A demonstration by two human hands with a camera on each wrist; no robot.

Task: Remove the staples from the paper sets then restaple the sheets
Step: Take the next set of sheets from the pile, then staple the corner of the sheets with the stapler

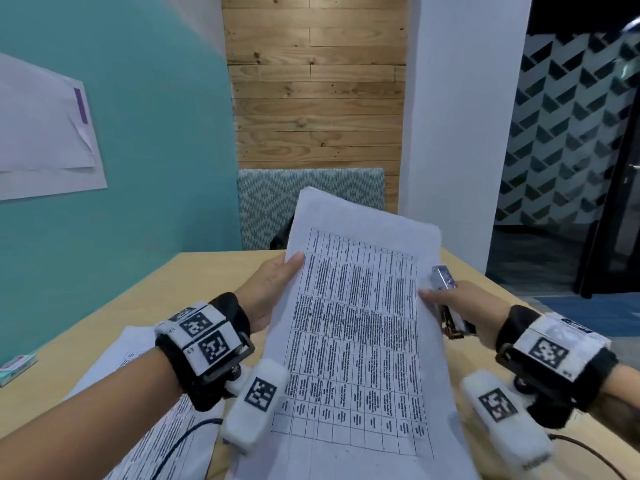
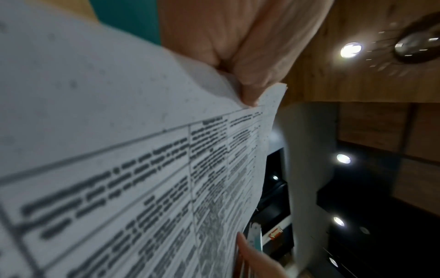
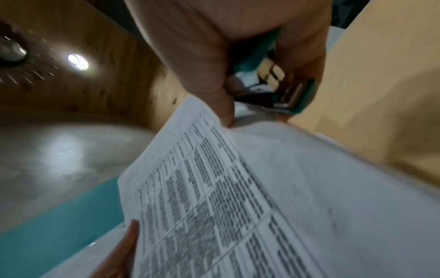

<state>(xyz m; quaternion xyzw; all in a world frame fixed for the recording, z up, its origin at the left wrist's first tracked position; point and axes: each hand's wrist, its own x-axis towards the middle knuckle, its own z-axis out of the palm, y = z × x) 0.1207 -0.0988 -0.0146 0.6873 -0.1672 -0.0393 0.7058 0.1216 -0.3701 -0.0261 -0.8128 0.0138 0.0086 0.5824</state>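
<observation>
A printed paper set (image 1: 356, 323) with a table of text is held up, tilted, above the wooden table (image 1: 138, 289). My left hand (image 1: 277, 282) pinches its left edge, thumb on top. My right hand (image 1: 450, 303) grips a teal and silver stapler (image 1: 443, 277) and lays its thumb on the sheet's right edge. In the left wrist view my left thumb (image 2: 250, 65) presses the paper set (image 2: 119, 169), and the stapler (image 2: 256, 235) shows beyond its far edge. In the right wrist view the stapler (image 3: 285, 90) sits in my right hand (image 3: 202, 47) above the paper set (image 3: 214, 206).
More printed sheets (image 1: 166, 427) lie on the table at the lower left, with a dark cable (image 1: 187, 441) over them. A small teal box (image 1: 17, 365) sits at the table's left edge. A patterned chair (image 1: 308, 199) stands behind the table.
</observation>
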